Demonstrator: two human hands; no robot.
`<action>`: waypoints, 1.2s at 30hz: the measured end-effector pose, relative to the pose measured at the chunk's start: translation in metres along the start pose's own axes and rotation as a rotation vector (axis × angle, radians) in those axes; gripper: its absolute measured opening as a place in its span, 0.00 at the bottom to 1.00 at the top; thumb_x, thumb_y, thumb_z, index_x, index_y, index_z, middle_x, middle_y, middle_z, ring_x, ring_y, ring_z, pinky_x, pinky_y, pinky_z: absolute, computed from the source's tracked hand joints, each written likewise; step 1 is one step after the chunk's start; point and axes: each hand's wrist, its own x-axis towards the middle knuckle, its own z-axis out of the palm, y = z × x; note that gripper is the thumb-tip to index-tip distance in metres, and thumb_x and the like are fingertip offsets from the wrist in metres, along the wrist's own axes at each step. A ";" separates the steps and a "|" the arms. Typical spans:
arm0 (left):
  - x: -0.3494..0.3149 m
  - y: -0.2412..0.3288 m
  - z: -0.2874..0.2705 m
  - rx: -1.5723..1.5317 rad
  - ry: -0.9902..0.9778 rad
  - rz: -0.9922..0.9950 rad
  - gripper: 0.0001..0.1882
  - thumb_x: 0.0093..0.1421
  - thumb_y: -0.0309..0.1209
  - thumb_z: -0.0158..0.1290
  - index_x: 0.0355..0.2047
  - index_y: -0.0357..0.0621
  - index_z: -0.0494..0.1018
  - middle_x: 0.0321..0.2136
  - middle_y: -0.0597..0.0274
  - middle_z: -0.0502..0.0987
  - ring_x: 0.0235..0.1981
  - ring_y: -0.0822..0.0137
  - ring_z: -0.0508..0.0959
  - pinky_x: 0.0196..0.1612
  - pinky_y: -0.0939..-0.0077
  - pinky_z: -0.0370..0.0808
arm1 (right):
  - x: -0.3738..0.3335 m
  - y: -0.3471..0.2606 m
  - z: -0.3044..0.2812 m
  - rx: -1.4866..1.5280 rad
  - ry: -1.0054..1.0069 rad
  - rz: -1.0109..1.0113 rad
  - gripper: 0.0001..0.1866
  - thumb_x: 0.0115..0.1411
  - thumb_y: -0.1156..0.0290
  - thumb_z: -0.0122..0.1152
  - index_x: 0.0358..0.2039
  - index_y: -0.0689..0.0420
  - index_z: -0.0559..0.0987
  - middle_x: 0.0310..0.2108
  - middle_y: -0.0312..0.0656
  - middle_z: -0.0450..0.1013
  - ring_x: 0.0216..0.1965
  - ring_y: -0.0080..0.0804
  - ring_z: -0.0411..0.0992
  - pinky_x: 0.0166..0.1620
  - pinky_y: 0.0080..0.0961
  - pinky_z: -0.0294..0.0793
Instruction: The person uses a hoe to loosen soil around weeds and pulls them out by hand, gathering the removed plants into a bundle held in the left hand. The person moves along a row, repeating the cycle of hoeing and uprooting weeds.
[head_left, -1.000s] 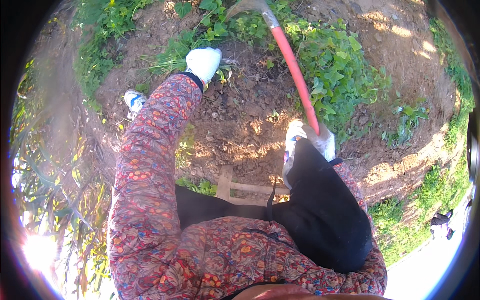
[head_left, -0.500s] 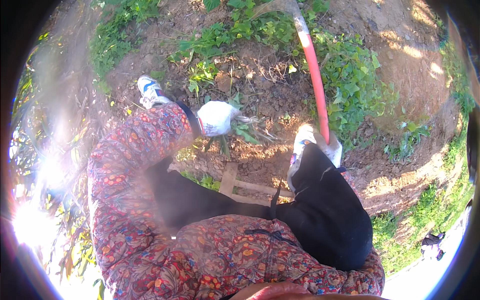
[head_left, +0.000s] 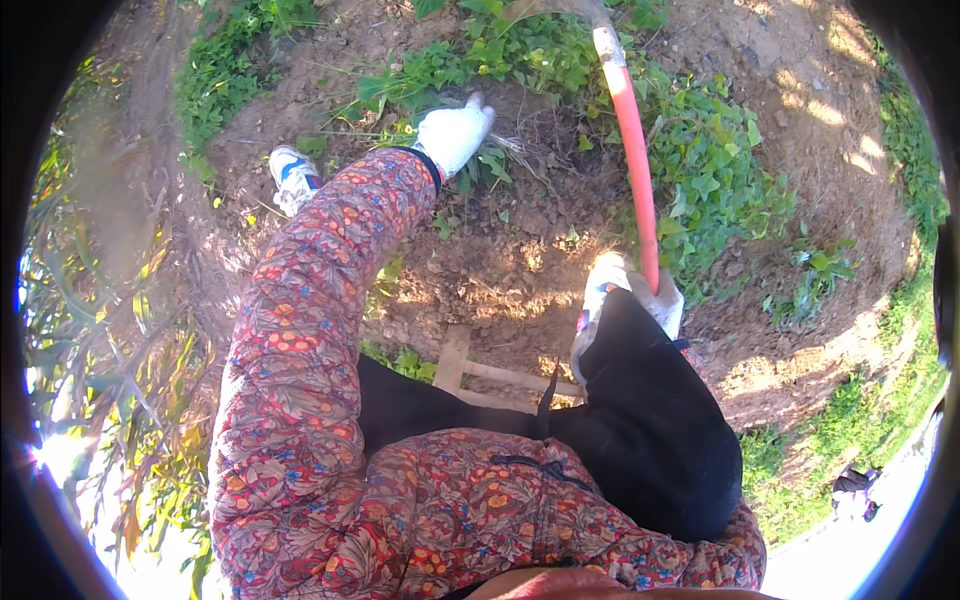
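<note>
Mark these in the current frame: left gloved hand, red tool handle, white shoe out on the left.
Left gloved hand (head_left: 453,138): head view, on the back of the white glove.
Red tool handle (head_left: 638,170): head view, midway along the red shaft.
White shoe (head_left: 293,178): head view, on the shoe's upper.

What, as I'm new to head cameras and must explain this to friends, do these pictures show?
No machine here: one camera on a person's head looks down at their left hand and right hand, both pale-gloved. Beneath is bare soil with leafy green plants and, nearer the body, a pale wooden frame. The right hand holds the lower end of a red-handled tool. The left hand is beside some plants; whether it grips any stems is unclear.
</note>
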 end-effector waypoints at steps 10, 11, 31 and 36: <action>0.026 -0.018 0.028 0.364 0.299 0.071 0.13 0.61 0.27 0.45 0.47 0.42 0.66 0.41 0.46 0.74 0.28 0.47 0.82 0.26 0.57 0.80 | -0.001 -0.002 -0.006 -0.067 -0.023 0.035 0.19 0.53 0.58 0.67 0.30 0.63 0.74 0.22 0.48 0.73 0.24 0.29 0.67 0.33 0.30 0.73; 0.031 -0.022 0.031 0.396 0.311 0.015 0.15 0.60 0.27 0.46 0.48 0.43 0.67 0.39 0.47 0.75 0.26 0.49 0.82 0.24 0.57 0.80 | 0.000 0.000 -0.006 -0.036 -0.019 0.052 0.19 0.54 0.59 0.67 0.30 0.63 0.74 0.22 0.47 0.72 0.24 0.27 0.66 0.33 0.29 0.72; -0.085 0.000 0.018 -0.025 -0.453 0.725 0.26 0.47 0.27 0.58 0.50 0.46 0.75 0.43 0.53 0.80 0.37 0.53 0.82 0.41 0.63 0.80 | -0.002 0.000 -0.003 0.017 0.000 0.045 0.19 0.54 0.59 0.68 0.29 0.63 0.74 0.23 0.50 0.74 0.24 0.28 0.68 0.34 0.30 0.73; -0.066 0.008 0.014 0.081 0.104 0.466 0.21 0.50 0.23 0.52 0.46 0.50 0.74 0.47 0.55 0.76 0.35 0.48 0.81 0.37 0.58 0.79 | -0.001 0.000 0.000 -0.019 0.002 0.029 0.20 0.54 0.58 0.68 0.29 0.64 0.74 0.23 0.51 0.72 0.25 0.29 0.67 0.35 0.31 0.73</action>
